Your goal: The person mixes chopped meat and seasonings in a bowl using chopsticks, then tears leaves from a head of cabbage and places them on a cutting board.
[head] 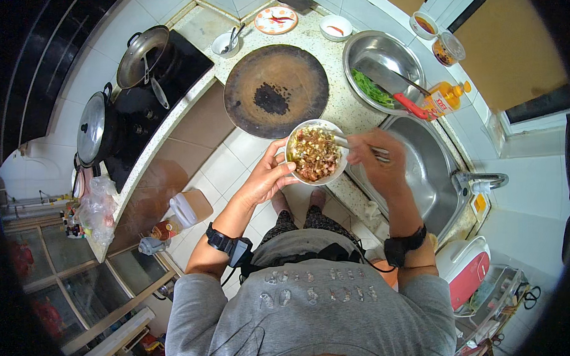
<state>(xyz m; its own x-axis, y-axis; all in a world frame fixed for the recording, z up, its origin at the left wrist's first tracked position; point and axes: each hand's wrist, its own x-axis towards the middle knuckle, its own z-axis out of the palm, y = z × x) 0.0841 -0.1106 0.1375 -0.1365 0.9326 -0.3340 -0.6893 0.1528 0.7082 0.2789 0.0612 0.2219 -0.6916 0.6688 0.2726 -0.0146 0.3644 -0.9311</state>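
My left hand holds a white bowl by its side, thumb on the rim. Chopped food, brown with pale green and white bits, fills much of it. Blurred by motion, my right hand grips metal utensils, perhaps chopsticks or a spoon and fork; one end reaches over the bowl's right rim into the food. Beyond the bowl lies a round wooden chopping board with a dark wet patch. A steel basin at the upper right holds green vegetables and a cleaver with a red handle.
A steel sink with a faucet is at right, a yellow-capped bottle beside it. The black stove bears a wok and a lidded pot. A plate and small bowls with chillies stand behind.
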